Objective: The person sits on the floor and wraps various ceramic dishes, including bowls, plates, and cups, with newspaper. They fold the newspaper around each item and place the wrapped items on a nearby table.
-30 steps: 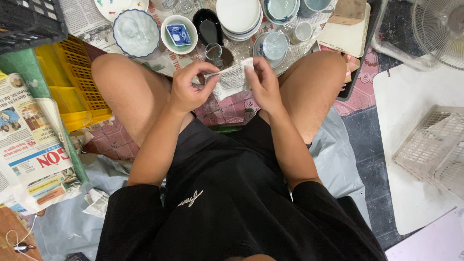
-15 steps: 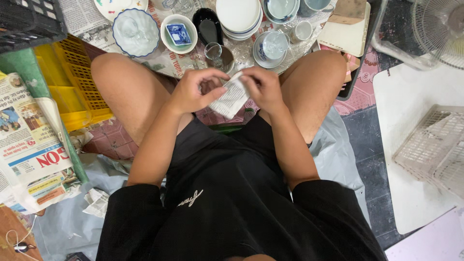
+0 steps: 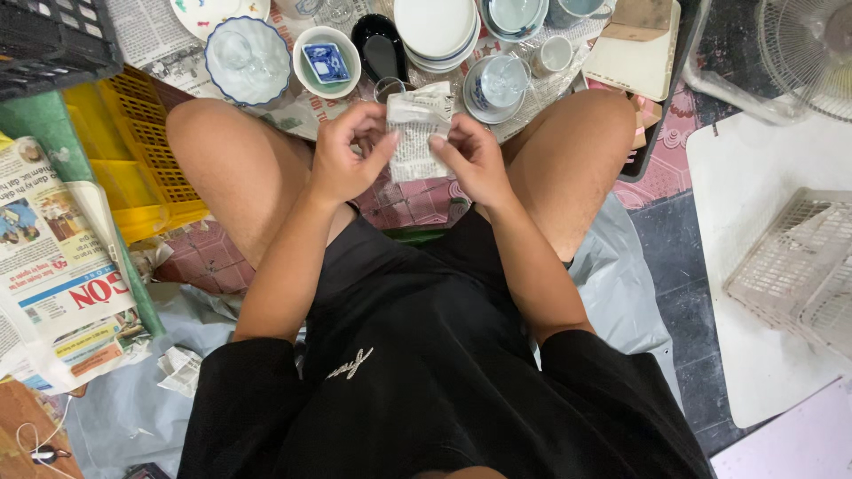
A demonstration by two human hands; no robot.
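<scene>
Holding a newspaper-wrapped bundle [image 3: 417, 133] between my knees, I see its long axis running near to far. My left hand [image 3: 348, 155] pinches its left edge, my right hand [image 3: 475, 160] grips the right edge, both equally close, just near of the dishes [image 3: 435, 31].

A home floor used as a packing spot: patterned tile floor [image 3: 417, 191] spread with newspaper [image 3: 53, 266], crowded with household crockery such as stacked white plates [image 3: 435, 31] and a blue-rimmed bowl [image 3: 248, 58], a yellow plastic crate [image 3: 146, 155], and a standing fan [image 3: 808, 53] nearby.
</scene>
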